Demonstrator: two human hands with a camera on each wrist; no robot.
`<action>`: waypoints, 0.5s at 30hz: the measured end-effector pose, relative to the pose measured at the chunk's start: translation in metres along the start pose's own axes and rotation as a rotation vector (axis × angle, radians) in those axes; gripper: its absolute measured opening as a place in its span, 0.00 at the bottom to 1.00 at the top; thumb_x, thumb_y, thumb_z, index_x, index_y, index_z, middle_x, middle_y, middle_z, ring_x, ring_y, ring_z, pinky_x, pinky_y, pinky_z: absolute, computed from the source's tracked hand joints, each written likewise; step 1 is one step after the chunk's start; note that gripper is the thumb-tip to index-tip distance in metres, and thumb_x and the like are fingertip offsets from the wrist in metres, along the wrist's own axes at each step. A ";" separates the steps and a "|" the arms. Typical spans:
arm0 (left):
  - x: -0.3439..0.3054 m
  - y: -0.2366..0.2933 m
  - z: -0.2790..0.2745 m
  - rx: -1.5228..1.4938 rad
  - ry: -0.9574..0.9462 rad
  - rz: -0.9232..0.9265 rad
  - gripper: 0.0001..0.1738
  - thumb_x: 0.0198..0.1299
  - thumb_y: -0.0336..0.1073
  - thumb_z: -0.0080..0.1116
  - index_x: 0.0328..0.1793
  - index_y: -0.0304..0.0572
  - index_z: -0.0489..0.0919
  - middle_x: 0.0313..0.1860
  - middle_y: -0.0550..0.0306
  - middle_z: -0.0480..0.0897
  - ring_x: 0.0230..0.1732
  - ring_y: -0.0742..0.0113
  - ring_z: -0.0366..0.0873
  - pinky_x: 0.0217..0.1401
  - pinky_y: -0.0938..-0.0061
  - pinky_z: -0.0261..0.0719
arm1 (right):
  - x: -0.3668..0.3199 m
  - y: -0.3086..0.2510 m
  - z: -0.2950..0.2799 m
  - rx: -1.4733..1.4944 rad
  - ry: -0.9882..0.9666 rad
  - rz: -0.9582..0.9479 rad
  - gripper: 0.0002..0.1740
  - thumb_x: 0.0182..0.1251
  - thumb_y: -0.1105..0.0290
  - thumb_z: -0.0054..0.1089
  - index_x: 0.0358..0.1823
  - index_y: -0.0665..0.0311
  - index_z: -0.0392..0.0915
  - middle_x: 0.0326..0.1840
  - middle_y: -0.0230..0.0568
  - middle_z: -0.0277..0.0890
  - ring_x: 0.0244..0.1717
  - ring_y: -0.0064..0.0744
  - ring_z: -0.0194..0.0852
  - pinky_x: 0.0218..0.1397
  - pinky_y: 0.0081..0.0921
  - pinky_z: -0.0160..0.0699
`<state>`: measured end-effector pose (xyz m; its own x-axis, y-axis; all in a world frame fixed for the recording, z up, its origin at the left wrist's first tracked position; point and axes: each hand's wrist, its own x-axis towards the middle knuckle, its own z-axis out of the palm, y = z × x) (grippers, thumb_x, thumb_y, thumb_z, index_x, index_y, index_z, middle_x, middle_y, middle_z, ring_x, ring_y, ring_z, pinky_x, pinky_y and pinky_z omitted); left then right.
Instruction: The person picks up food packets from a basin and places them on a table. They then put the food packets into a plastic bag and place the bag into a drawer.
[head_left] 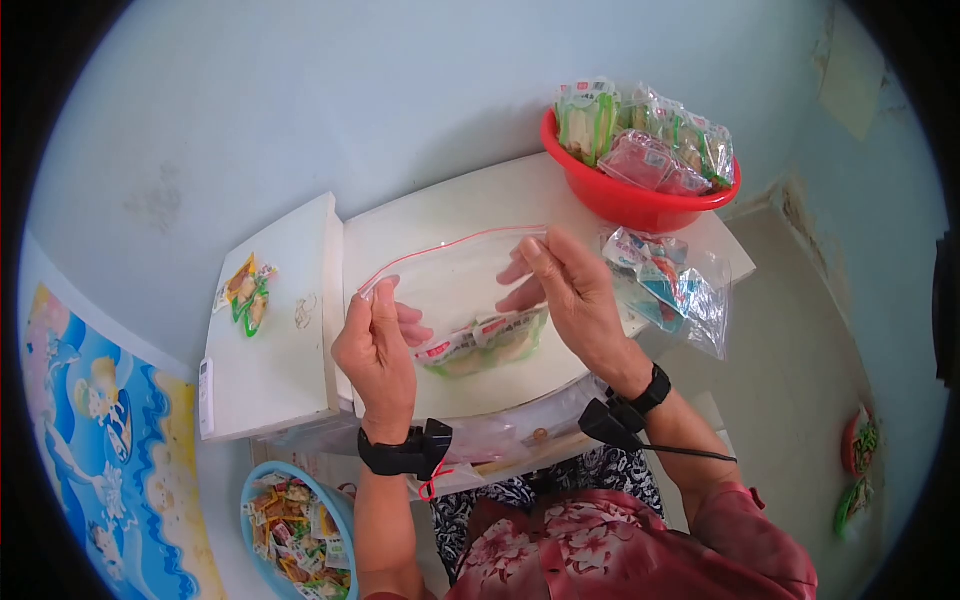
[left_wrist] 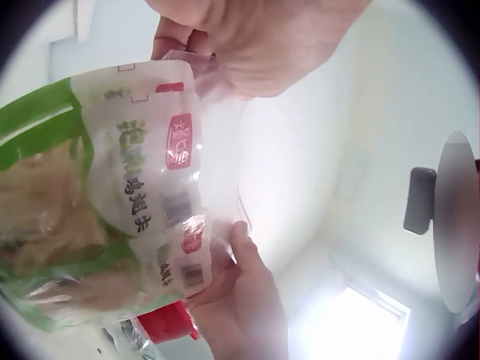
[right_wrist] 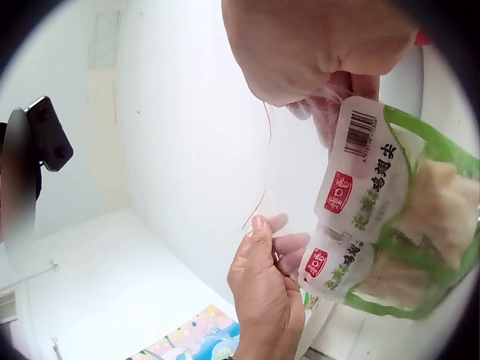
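Both hands hold a clear zip bag by its top edge, where a red zip line [head_left: 455,242] runs in an arc between them. The left hand [head_left: 382,350] pinches the left end of that edge between thumb and fingers. At the other end, the right hand [head_left: 575,295] pinches the bag's right corner. Two green-and-white snack packets [head_left: 485,343] sit side by side low in the bag, over the white table. Up close in the left wrist view, a packet [left_wrist: 135,157] shows printed labels and pale pieces inside. The right wrist view shows a packet's barcode and red logo [right_wrist: 340,191].
A red basin [head_left: 640,205] full of bagged packets stands at the table's back right, with clear printed bags [head_left: 665,280] before it. Small packets [head_left: 247,295] and a white remote [head_left: 206,396] lie on the left board. A blue tub [head_left: 345,510] of small packets is below.
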<state>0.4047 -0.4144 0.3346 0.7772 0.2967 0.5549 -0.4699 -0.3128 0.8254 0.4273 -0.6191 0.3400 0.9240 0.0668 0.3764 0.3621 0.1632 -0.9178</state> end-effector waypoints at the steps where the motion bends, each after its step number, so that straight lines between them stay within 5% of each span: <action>1: 0.000 -0.002 -0.003 0.026 -0.029 -0.040 0.17 0.81 0.40 0.52 0.53 0.31 0.84 0.24 0.58 0.82 0.21 0.77 0.78 0.24 0.82 0.74 | 0.000 0.004 -0.001 -0.016 -0.004 0.012 0.15 0.86 0.64 0.50 0.44 0.72 0.74 0.32 0.40 0.81 0.30 0.27 0.88 0.31 0.22 0.86; 5: 0.003 -0.001 -0.008 0.070 -0.125 -0.119 0.16 0.80 0.41 0.53 0.53 0.34 0.83 0.22 0.60 0.80 0.17 0.80 0.73 0.21 0.82 0.69 | 0.003 0.009 -0.007 -0.057 -0.009 0.085 0.13 0.84 0.67 0.54 0.43 0.73 0.74 0.24 0.38 0.78 0.24 0.25 0.84 0.24 0.22 0.81; 11: 0.008 -0.016 -0.021 0.138 -0.287 -0.215 0.20 0.73 0.31 0.58 0.68 0.37 0.81 0.19 0.66 0.77 0.19 0.84 0.67 0.24 0.84 0.66 | 0.007 0.028 -0.018 -0.184 -0.012 0.117 0.06 0.73 0.75 0.61 0.46 0.71 0.76 0.24 0.37 0.79 0.22 0.20 0.78 0.22 0.20 0.74; 15: 0.008 -0.032 -0.026 0.006 -0.389 -0.309 0.21 0.71 0.27 0.56 0.69 0.37 0.82 0.27 0.66 0.82 0.27 0.83 0.72 0.35 0.83 0.73 | 0.006 0.037 -0.025 -0.178 -0.082 0.195 0.15 0.68 0.77 0.60 0.56 0.68 0.79 0.24 0.34 0.78 0.25 0.17 0.75 0.28 0.19 0.72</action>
<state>0.4151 -0.3785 0.3158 0.9789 0.0178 0.2038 -0.1916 -0.2686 0.9440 0.4492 -0.6371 0.3046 0.9680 0.1606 0.1926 0.2008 -0.0361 -0.9790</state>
